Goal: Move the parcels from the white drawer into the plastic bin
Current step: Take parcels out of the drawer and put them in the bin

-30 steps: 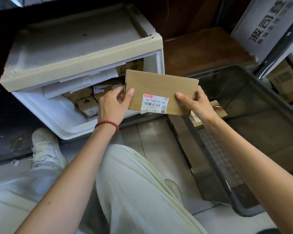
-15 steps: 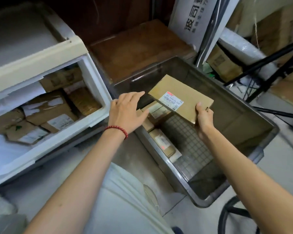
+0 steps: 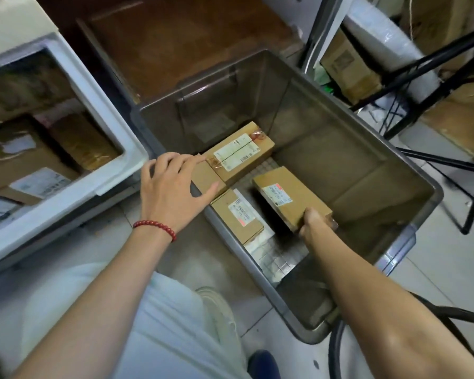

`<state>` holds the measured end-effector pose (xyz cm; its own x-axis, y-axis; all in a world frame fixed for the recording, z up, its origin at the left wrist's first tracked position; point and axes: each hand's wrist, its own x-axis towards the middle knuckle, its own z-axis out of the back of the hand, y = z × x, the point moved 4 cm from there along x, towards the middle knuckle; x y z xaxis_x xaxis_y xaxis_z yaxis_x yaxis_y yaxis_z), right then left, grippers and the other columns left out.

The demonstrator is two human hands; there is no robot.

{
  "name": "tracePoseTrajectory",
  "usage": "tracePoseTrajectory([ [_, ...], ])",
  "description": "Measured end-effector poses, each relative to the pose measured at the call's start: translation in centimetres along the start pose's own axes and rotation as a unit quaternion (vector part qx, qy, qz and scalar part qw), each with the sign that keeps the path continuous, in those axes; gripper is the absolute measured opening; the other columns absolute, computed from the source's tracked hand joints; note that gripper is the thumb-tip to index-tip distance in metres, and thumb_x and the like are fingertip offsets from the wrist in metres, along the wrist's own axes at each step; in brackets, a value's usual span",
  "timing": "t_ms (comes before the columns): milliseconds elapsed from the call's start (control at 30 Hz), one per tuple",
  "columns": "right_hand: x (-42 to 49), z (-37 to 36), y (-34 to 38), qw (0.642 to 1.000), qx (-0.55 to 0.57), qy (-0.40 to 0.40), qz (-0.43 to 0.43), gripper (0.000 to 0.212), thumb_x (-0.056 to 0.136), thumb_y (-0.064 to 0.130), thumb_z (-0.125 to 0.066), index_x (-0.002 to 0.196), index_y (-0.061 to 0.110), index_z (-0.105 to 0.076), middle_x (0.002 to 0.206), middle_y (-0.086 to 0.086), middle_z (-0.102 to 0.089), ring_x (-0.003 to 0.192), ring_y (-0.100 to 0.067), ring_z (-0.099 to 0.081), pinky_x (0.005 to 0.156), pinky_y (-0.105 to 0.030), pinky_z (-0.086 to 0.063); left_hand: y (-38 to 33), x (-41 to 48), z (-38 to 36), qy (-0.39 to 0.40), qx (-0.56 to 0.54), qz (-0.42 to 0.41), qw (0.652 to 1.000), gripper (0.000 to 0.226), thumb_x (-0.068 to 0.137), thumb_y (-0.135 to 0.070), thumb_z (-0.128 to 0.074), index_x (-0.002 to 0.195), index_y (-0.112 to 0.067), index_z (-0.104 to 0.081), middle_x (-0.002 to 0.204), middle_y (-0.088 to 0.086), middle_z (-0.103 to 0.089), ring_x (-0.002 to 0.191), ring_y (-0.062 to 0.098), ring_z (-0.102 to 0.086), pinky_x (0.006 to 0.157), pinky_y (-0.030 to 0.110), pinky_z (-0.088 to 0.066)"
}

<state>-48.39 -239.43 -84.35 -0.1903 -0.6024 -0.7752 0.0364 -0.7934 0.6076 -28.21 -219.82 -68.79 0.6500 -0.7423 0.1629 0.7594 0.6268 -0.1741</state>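
Our right grip (image 3: pixel 314 222) is curled round the near end of a flat parcel (image 3: pixel 288 196) low inside the plastic bin (image 3: pixel 340 160), just beside the two parcels (image 3: pixel 237 217) along its left wall, while our left grip (image 3: pixel 173 190) is open with spread fingers over that wall, holding nothing. We should settle it flat on the bare bin floor and let go only once it rests; we cannot tell whether it touches yet. Other parcels (image 3: pixel 19 162) lie in the white drawer (image 3: pixel 52 214).
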Motion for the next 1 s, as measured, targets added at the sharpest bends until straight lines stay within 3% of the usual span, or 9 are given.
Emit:
tracePoseTrajectory([
  [133,0.7,-0.8,-2.0,0.998,-0.039,0.024,-0.032,0.052,0.093,0.002,-0.051,0.138,0.015,-0.029,0.12,-0.012,-0.051,0.099,-0.028,-0.059,0.069,-0.044,-0.049,0.0,0.2,-0.2,0.003,-0.011,0.006,1.0,0.062,0.082,-0.066,-0.037,0.127,-0.028,-0.055,0.123,-0.003,-0.06,0.121,0.02,-0.044,0.097,0.041,-0.032],
  [233,1.1,-1.1,-2.8,0.998,-0.038,0.03,-0.037,0.048,0.096,0.006,-0.05,0.137,0.012,-0.025,0.123,-0.012,-0.052,0.111,-0.032,-0.06,0.071,-0.043,-0.054,0.1,0.2,-0.2,-0.004,-0.01,0.007,1.0,0.063,0.081,-0.067,-0.036,0.126,-0.029,-0.056,0.12,-0.004,-0.062,0.119,0.02,-0.045,0.095,0.041,-0.033],
  [400,2.1,-1.8,-3.7,0.996,-0.039,0.057,-0.049,0.046,0.092,0.022,-0.058,0.133,0.013,-0.039,0.123,-0.009,-0.06,0.103,-0.024,-0.062,0.062,-0.036,-0.052,0.1,0.2,-0.5,-0.009,-0.02,0.013,1.0,0.058,0.082,-0.065,-0.042,0.126,-0.031,-0.055,0.119,-0.005,-0.062,0.119,0.019,-0.045,0.095,0.042,-0.033],
  [467,1.4,-2.0,-4.1,0.994,-0.051,0.085,-0.051,0.039,0.09,0.026,-0.06,0.126,0.015,-0.049,0.11,-0.005,-0.062,0.093,-0.018,-0.06,0.066,-0.029,-0.049,0.2,0.1,-0.5,-0.01,-0.025,0.014,1.0,0.058,0.081,-0.066,-0.04,0.126,-0.032,-0.055,0.119,-0.006,-0.062,0.12,0.019,-0.045,0.095,0.042,-0.033],
  [600,0.9,-2.2,-5.4,0.988,-0.047,0.119,-0.086,0.025,0.092,0.028,-0.059,0.114,0.016,-0.056,0.081,0.0,-0.059,0.056,-0.006,-0.047,0.039,-0.012,-0.044,0.1,0.1,-0.5,-0.008,-0.032,0.017,0.999,0.059,0.081,-0.066,-0.039,0.126,-0.032,-0.056,0.121,-0.005,-0.061,0.121,0.02,-0.044,0.095,0.043,-0.033],
  [667,0.7,-2.7,-6.0,0.986,-0.029,0.139,-0.093,0.035,0.094,0.022,-0.06,0.127,0.013,-0.052,0.1,-0.004,-0.064,0.064,-0.008,-0.056,0.047,-0.013,-0.05,0.2,0.1,-0.6,-0.004,-0.034,0.019,0.999,0.058,0.081,-0.066,-0.04,0.126,-0.032,-0.055,0.121,-0.004,-0.061,0.122,0.021,-0.044,0.096,0.044,-0.034],
  [733,0.4,-3.3,-6.4,0.986,0.01,0.139,-0.088,0.051,0.094,0.013,-0.059,0.141,0.015,-0.039,0.125,-0.007,-0.06,0.091,-0.015,-0.064,0.073,-0.022,-0.056,0.2,0.1,-0.7,-0.003,-0.037,0.021,0.999,0.057,0.082,-0.065,-0.042,0.126,-0.032,-0.055,0.122,-0.003,-0.061,0.123,0.021,-0.044,0.097,0.046,-0.034],
  [833,0.0,-4.0,-7.1,0.988,0.073,0.116,-0.07,0.056,0.094,-0.001,-0.053,0.145,0.013,-0.034,0.134,-0.012,-0.055,0.117,-0.024,-0.058,0.101,-0.038,-0.048,0.2,0.1,-0.8,-0.004,-0.035,0.02,0.999,0.057,0.082,-0.065,-0.042,0.127,-0.032,-0.055,0.122,-0.003,-0.062,0.124,0.022,-0.044,0.097,0.048,-0.035],
  [1000,0.3,-4.6,-8.4,0.985,0.123,0.089,-0.078,0.015,0.095,-0.002,-0.048,0.09,0.012,-0.053,0.114,-0.008,-0.061,0.095,-0.018,-0.06,0.104,-0.037,-0.044,0.2,0.0,-0.8,-0.002,-0.039,0.024,0.999,0.057,0.082,-0.065,-0.042,0.127,-0.032,-0.055,0.122,-0.003,-0.062,0.125,0.021,-0.042,0.096,0.047,-0.034],
])
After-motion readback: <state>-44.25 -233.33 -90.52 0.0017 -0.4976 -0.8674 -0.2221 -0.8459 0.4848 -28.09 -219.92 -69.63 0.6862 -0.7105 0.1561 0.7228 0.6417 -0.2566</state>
